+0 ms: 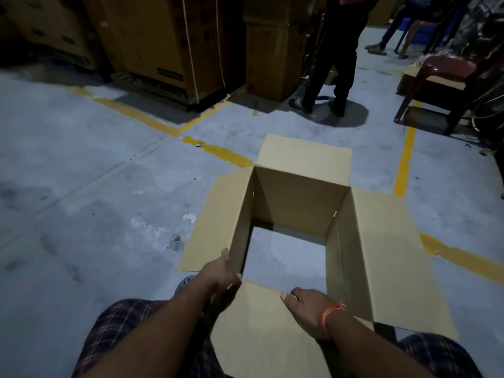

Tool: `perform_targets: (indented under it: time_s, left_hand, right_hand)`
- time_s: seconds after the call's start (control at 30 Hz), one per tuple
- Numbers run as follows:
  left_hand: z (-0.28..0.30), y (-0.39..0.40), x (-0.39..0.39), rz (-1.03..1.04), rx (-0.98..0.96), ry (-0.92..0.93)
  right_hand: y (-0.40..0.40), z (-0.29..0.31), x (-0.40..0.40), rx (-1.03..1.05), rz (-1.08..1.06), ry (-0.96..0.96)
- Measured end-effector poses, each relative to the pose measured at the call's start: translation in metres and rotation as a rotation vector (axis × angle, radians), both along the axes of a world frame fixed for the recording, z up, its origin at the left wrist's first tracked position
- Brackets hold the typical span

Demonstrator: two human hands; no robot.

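Observation:
A brown cardboard box stands open on the grey floor in front of me, all four top flaps spread outward. Its bottom is open too, and bare floor shows through it. My left hand grips the near left corner of the box, thumb inside the wall and fingers outside. My right hand, with an orange thread round the wrist, rests on the near flap, fingers curled over its inner edge.
Large stacked cartons line the back wall. A person in dark trousers stands behind the box. A dark red plastic chair is at the right. Yellow floor lines run around the box.

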State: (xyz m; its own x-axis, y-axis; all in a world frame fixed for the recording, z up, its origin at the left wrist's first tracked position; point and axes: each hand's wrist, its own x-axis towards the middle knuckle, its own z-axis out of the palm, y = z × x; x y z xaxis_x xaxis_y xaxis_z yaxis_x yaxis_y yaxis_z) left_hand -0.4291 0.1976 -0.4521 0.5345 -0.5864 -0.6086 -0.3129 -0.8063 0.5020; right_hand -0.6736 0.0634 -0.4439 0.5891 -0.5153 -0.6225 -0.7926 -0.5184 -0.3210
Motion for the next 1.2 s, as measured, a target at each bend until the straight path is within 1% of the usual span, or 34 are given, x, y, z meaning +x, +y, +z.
perform_targets:
  time_s: [0.07,0.17,0.23,0.3,0.37,0.43,0.53,0.67,0.73,0.83,1.03,1.2]
  left_hand:
    - [0.001,0.003,-0.004,0.013,-0.091,-0.062]
    - [0.002,0.002,-0.002,-0.023,-0.125,-0.191]
    - [0.000,-0.003,-0.001,-0.034,-0.112,-0.245]
    - [-0.005,-0.011,0.001,-0.029,-0.119,-0.271]
    - [-0.012,-0.020,0.002,0.006,-0.165,-0.252]
    - [-0.020,-0.031,0.003,0.051,-0.194,-0.241]
    - [-0.030,-0.047,0.014,0.070,-0.191,-0.248]
    - [-0.032,-0.068,0.031,0.099,-0.212,-0.216]
    - [-0.031,-0.080,0.037,0.116,-0.217,-0.185]
    - [-0.030,-0.092,0.040,0.098,-0.213,-0.172]
    - [-0.035,-0.101,0.040,0.075,-0.237,-0.160]
    - [-0.037,-0.100,0.041,0.066,-0.247,-0.171]
  right_hand:
    - [0.003,0.005,0.000,0.006,0.008,0.014]
    - [0.002,0.010,0.004,0.019,0.005,0.039]
    - [-0.005,0.018,0.005,0.110,-0.010,-0.002]
    - [-0.027,0.020,0.004,0.189,-0.047,-0.092]
    - [-0.063,0.025,-0.003,0.133,-0.134,-0.152]
    - [-0.104,0.031,-0.019,0.010,-0.255,-0.202]
    - [-0.154,0.036,-0.059,-0.126,-0.443,-0.247]
    - [-0.187,0.031,-0.114,-0.163,-0.787,-0.311]
    - [-0.194,0.023,-0.133,-0.138,-0.898,-0.330]
    - [-0.198,0.012,-0.141,-0.078,-0.995,-0.348]
    - [-0.206,-0.006,-0.134,0.141,-1.013,-0.353]
    - [-0.210,-0.005,-0.149,0.092,-1.132,-0.420]
